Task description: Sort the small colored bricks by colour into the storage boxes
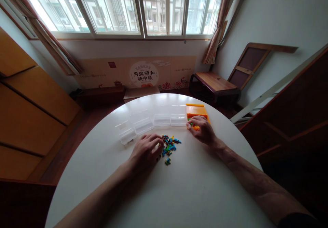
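A pile of small building bricks [169, 145], blue, yellow, brown and green, lies loose on the white round table [200, 194]. At the pile's left edge is my left hand [147, 147], its fingers curled in among the nearest pieces; what they pinch, if anything, is hidden. My right hand [202, 129] is at the front of an orange box [196, 110] with its flap raised. Its fingertips are drawn together over the opening, where green pieces [189, 123] show. Whether a piece is between those fingers cannot be made out.
Clear plastic boxes with raised lids stand in an arc left of the orange one: a left one [127, 136], a wider one [143, 125] and a joined pair [162, 119]. Beyond the table's far edge are a wooden chair [217, 81] and a printed cardboard panel [107, 72].
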`<state>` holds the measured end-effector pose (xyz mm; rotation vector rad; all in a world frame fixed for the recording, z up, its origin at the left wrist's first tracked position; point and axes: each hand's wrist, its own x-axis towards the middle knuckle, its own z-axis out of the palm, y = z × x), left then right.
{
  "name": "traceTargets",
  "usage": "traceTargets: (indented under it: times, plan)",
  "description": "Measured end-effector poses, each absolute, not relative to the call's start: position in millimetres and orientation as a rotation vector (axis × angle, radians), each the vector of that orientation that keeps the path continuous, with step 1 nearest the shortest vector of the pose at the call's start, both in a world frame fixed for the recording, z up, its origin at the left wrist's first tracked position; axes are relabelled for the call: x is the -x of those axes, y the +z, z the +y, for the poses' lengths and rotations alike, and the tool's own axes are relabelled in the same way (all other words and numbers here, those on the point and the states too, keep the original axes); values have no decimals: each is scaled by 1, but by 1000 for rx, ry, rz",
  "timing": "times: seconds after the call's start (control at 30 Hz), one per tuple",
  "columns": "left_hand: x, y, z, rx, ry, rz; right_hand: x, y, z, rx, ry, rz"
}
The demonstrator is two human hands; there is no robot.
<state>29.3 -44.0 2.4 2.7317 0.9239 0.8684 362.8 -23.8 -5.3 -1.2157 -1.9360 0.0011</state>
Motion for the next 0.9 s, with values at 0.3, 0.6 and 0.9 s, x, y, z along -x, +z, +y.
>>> traceTargets:
  times: [0.3,0.6,0.9]
  plan:
    - [-29,2,-47,-2655,1013,968,-358,1,-29,1096,-68,-1951]
    - [-31,3,-44,-2687,1086,968,-354,2,-35,970,-31,-2041]
    - [-32,3,-46,-2640,1129,966,-329,10,-52,759,61,-2176]
